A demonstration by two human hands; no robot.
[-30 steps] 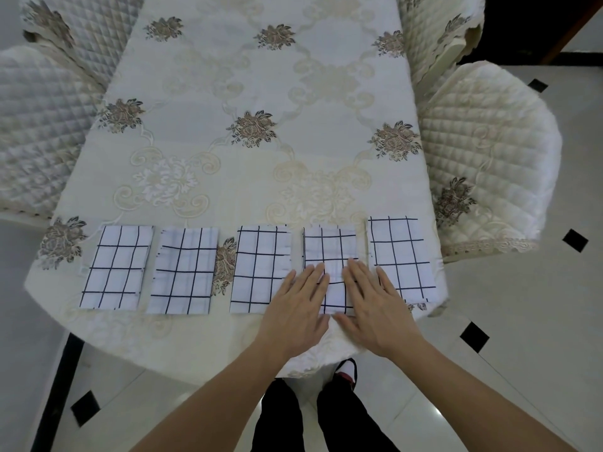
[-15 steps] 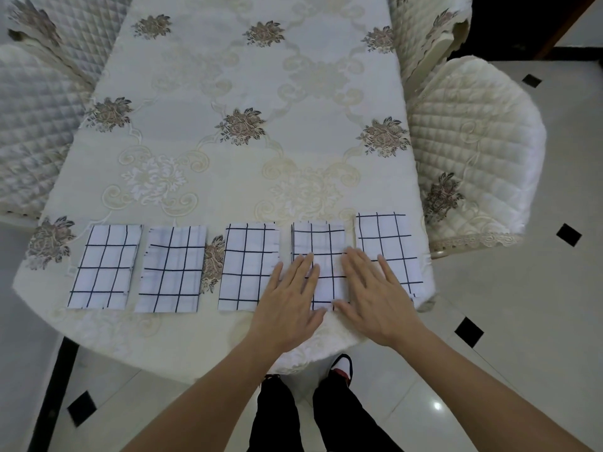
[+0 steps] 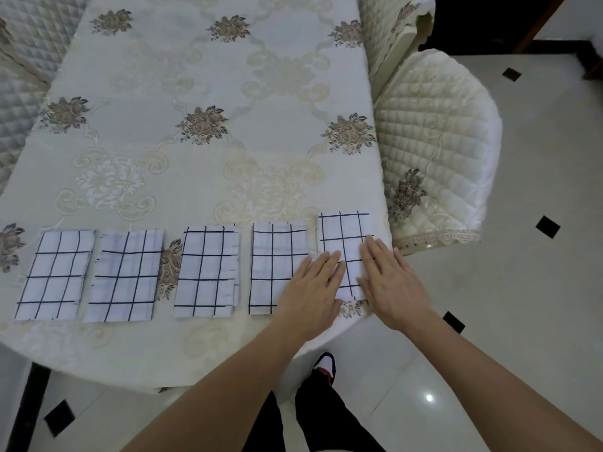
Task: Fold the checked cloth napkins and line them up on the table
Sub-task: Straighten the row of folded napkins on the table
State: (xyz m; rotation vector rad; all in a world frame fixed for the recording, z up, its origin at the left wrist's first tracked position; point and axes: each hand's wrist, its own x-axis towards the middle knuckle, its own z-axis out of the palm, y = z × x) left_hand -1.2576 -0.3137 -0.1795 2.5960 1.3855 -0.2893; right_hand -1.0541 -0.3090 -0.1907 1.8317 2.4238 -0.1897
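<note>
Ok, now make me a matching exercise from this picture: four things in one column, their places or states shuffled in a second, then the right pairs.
Things
1. left hand
2. rightmost napkin
3. leftmost napkin
4. quilted chair

Places or states
A. untouched, folded, far from any fingers
B. standing off the right side of the table
C. partly covered by fingertips, nearest the corner
D. flat, fingers straight, palm down

Pairs: 1-D, 2-C, 3-A, 4-B
</note>
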